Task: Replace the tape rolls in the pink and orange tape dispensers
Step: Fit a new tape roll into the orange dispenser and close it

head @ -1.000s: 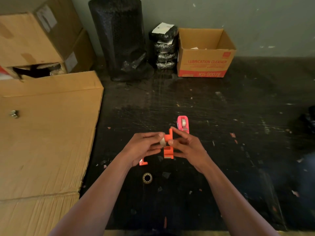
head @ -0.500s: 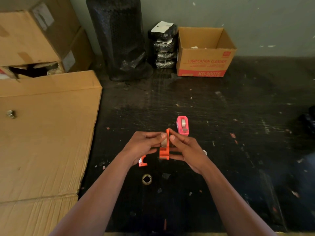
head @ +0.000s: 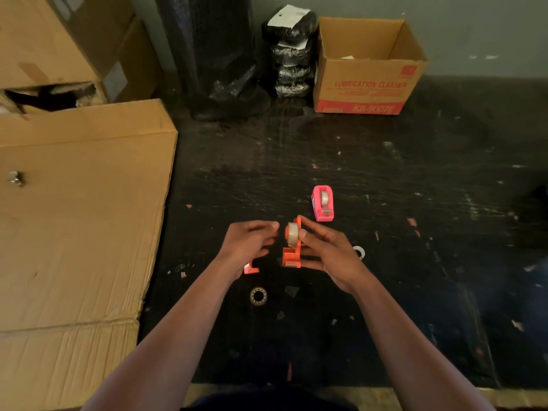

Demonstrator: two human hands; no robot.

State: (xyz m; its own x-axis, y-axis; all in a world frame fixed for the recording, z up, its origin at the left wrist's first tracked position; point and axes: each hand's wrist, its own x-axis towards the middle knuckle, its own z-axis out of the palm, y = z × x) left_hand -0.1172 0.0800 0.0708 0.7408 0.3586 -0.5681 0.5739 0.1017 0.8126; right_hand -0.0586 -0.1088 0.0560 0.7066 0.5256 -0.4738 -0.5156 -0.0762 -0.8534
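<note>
Right hand [head: 326, 253]: pinches orange plastic tape dispenser [head: 292, 256], upright over the black bench [head: 385, 179]; clear tape roll [head: 293, 231] now seated.
Left hand [head: 249, 243]: withdrawn from roll, fingers loosely curled, empty.
Pink plastic tape dispenser [head: 322, 203]: just behind, loaded.
Loose orange piece [head: 251, 269], spent cores [head: 258, 296]: near; nothing obstructs.

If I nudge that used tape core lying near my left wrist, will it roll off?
The tape core lies flat, so it should slide, not roll. It looks like a thin hollow ring: probably light, easily flicked. Tipped on edge, it could roll.
</note>
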